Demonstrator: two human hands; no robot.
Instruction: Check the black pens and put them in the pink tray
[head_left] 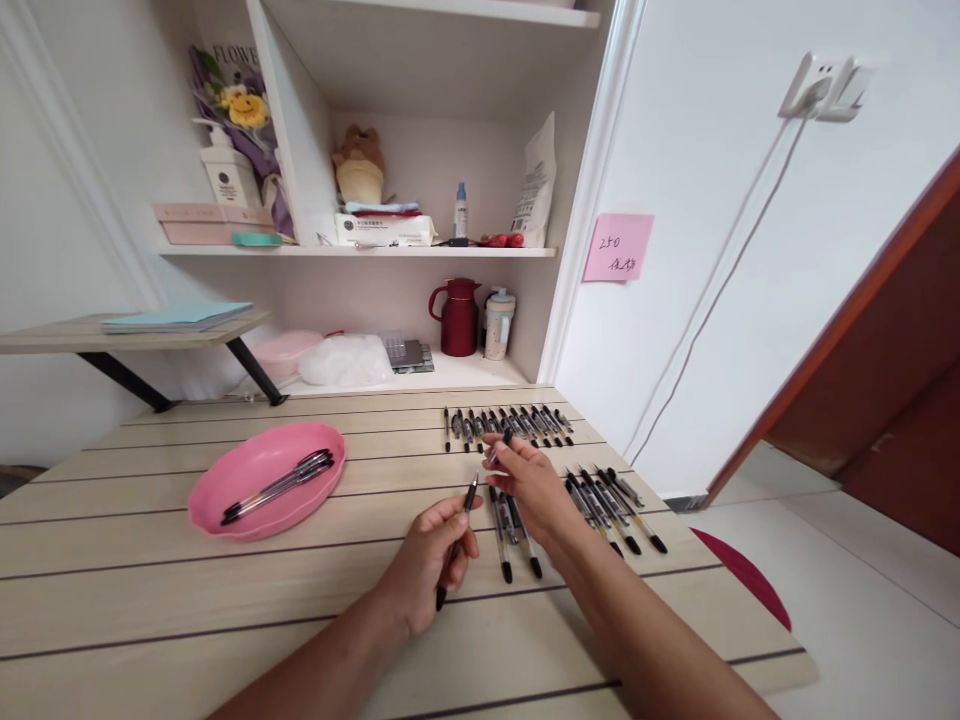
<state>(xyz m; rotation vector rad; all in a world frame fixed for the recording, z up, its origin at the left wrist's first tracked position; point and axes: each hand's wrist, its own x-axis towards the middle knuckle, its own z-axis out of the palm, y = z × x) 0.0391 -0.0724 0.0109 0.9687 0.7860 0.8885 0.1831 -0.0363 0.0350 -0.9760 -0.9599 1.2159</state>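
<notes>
Between the fingers of my left hand (pixel 431 550) is a black pen (pixel 471 492), its bare tip slanting up and away from me. My right hand (pixel 534 492) pinches a black-and-clear pen cap (pixel 506 438) just above and to the right of that tip, apart from it. Around and partly behind my right hand, a near row of pens (pixel 600 500) lies on the table. Farther back lies another row of pens (pixel 517 425), partly covered by my fingers. On the left, a pink bowl (pixel 225 470) holds several capped pens (pixel 277 487).
The wooden table (pixel 300 620) has dark grooves. A raised stand (pixel 187 335) with papers is at the back left. Behind, the shelf holds a red jug (pixel 459 318), a cup (pixel 499 325) and a plastic bag (pixel 345 360). A cable (pixel 697 300) hangs on the right wall.
</notes>
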